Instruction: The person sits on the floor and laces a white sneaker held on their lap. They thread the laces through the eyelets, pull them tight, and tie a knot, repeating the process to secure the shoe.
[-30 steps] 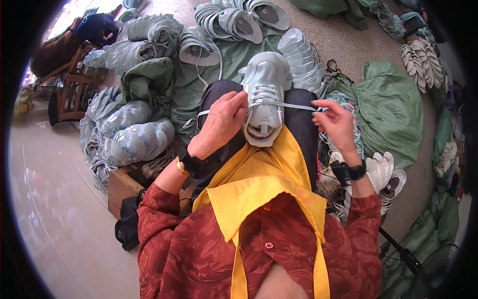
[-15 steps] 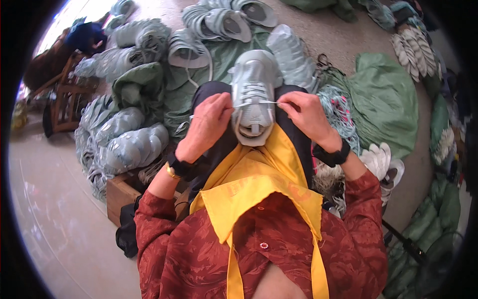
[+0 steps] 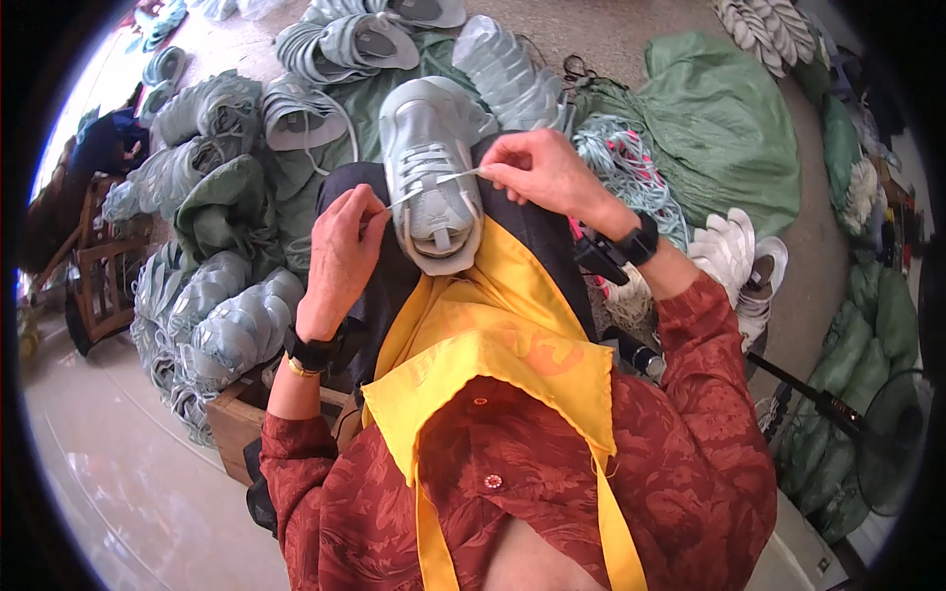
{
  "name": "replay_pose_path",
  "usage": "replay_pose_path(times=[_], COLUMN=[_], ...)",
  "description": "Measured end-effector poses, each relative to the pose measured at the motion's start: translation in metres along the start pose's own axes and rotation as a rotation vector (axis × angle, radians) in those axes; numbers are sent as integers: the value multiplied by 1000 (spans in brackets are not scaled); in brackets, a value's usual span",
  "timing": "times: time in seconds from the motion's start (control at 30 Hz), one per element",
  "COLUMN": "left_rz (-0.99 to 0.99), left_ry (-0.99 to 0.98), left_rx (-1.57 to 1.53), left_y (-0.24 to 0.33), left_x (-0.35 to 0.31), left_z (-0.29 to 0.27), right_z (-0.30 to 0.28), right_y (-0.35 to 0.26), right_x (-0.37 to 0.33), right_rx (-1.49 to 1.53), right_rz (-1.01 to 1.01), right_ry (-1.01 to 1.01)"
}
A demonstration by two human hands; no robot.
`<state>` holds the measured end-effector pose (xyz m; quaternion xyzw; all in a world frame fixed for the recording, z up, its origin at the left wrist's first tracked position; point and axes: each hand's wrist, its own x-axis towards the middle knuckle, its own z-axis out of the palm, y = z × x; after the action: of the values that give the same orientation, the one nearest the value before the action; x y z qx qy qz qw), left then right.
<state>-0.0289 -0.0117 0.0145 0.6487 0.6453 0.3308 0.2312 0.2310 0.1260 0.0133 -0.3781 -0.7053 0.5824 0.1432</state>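
Both forearms are raised from the lower edge and bent inward at the elbows, sleeved in red patterned fabric to just above the wrists. A dark band is worn on each wrist. The left hand (image 3: pixel 345 246) is held palm down, its fingers curled and its thumb and forefinger pinched together. The right hand (image 3: pixel 540 172) is set higher, knuckles up, with its fingertips likewise pinched. The two hands are kept slightly apart.

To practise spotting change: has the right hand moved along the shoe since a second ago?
Yes. The right hand has come in from beside the shoe to its right edge, pinching the lace.
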Motion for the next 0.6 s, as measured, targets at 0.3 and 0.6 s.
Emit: replay_pose_path(times=[0.3, 0.6], left_rz=[36, -37], left_ry=[3, 35], left_rx=[218, 236], left_y=[-6, -30], left_x=[-8, -28], left_z=[-27, -56], right_z=[-21, -62], right_y=[8, 35], right_x=[-41, -87], right_rx=[-503, -423], right_rz=[-390, -115], right_ry=[305, 441])
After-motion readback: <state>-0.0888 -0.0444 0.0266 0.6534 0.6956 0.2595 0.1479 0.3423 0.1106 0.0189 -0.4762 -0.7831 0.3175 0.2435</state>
